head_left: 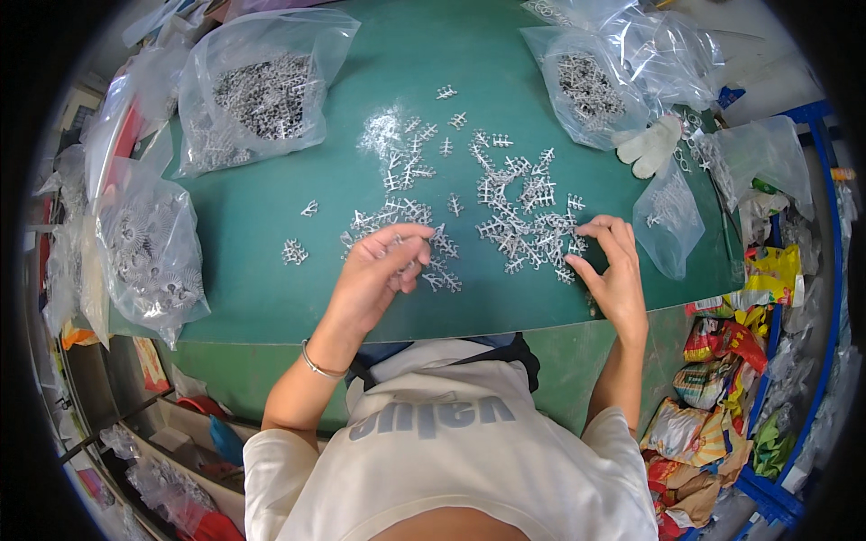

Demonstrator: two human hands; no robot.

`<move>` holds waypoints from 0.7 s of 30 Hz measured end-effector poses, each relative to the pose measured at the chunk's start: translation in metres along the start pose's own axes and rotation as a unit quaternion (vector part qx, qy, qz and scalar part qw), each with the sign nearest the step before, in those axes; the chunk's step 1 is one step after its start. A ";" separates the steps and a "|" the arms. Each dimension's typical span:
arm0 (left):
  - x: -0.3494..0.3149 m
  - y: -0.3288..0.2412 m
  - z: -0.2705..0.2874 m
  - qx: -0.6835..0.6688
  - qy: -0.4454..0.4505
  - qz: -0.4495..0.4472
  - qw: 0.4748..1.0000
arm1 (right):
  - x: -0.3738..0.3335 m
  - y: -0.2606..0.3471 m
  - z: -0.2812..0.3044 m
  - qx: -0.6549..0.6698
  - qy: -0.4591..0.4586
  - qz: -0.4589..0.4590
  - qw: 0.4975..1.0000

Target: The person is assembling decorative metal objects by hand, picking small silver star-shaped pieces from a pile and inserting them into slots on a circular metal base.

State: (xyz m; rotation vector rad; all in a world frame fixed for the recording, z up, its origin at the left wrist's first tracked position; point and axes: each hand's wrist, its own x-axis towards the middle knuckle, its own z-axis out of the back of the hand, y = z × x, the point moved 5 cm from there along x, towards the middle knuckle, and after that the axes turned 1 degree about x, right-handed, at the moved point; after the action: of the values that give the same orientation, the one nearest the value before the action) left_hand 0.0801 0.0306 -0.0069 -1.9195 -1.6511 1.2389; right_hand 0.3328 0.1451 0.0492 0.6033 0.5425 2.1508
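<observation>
Shirt nearest — left fingers curled, grip unclear; right fingers parted, silvery pieces at tips.

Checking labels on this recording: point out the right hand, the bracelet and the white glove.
Right hand [620, 274]: head view, middle of the hand.
Bracelet [313, 365]: head view, its band.
White glove [662, 140]: head view, its fabric.

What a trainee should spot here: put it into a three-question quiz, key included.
1. True or false: the bracelet is on the left wrist.
2. Choose one. The right hand is nearest to: A) the glove; B) the pieces; C) the bracelet.
3. What colour is the table?

Key: 1. True. 2. B. 3. Green.
</observation>
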 end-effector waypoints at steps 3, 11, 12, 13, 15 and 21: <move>-0.001 0.009 -0.014 0.090 -0.008 0.007 0.996 | -0.007 0.016 -0.017 -0.066 0.029 0.064 0.995; 0.000 0.024 -0.033 0.111 0.082 0.088 0.986 | -0.013 0.023 -0.018 0.008 -0.061 0.044 0.997; 0.001 0.027 -0.036 0.098 0.077 0.101 0.987 | -0.014 0.023 -0.015 0.063 -0.059 0.020 0.996; 0.001 0.031 -0.038 0.085 0.072 0.114 0.987 | -0.015 0.024 -0.013 0.118 -0.057 -0.004 0.991; 0.002 0.042 -0.056 -0.028 0.081 0.207 0.975 | -0.021 0.034 -0.014 0.182 -0.052 -0.003 0.982; 0.005 0.059 -0.059 -0.058 0.129 0.225 0.964 | -0.008 0.034 -0.011 0.134 -0.067 0.044 0.988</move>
State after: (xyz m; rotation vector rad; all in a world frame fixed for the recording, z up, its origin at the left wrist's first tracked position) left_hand 0.1629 0.0358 -0.0181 -2.5037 -1.2187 0.9927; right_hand 0.3103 0.1176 0.0575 0.9275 0.7498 2.1151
